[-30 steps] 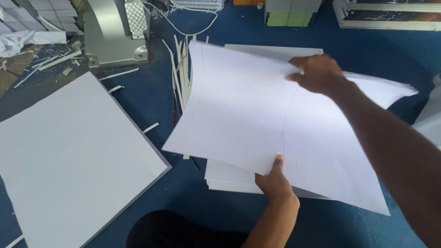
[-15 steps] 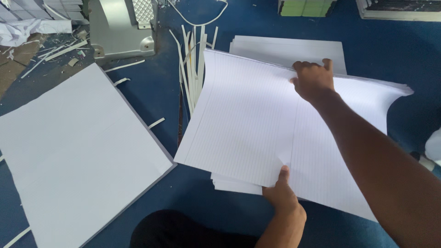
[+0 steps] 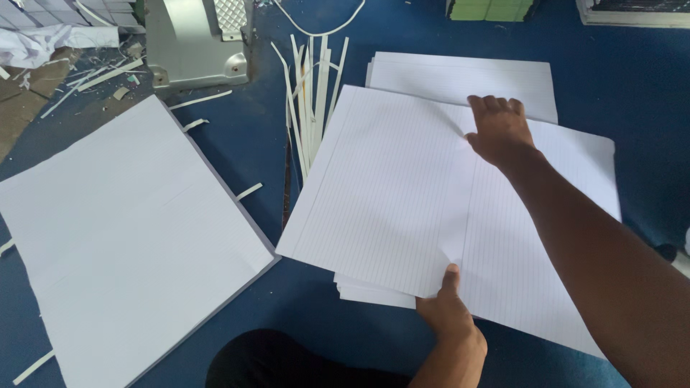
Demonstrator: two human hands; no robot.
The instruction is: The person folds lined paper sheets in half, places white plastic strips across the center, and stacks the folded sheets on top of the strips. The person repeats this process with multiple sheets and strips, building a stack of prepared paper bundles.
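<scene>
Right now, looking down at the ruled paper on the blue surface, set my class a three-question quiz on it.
1. True or false: the right hand lies on the top ruled sheet.
2. Which hand pinches the sheet's near edge?
3. The paper strips lie: A) left of the sheet, B) right of it?

Key: 1 true; 2 left hand; 3 A.

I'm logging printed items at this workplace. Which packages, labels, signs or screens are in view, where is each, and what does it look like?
No labels, signs or screens show.
Green stack: top edge, right of centre; flat green slabs, perhaps packs, cut off by the frame.
Pale stack: top right corner; layered white and grey edges, too cropped to tell if packaged.
</scene>
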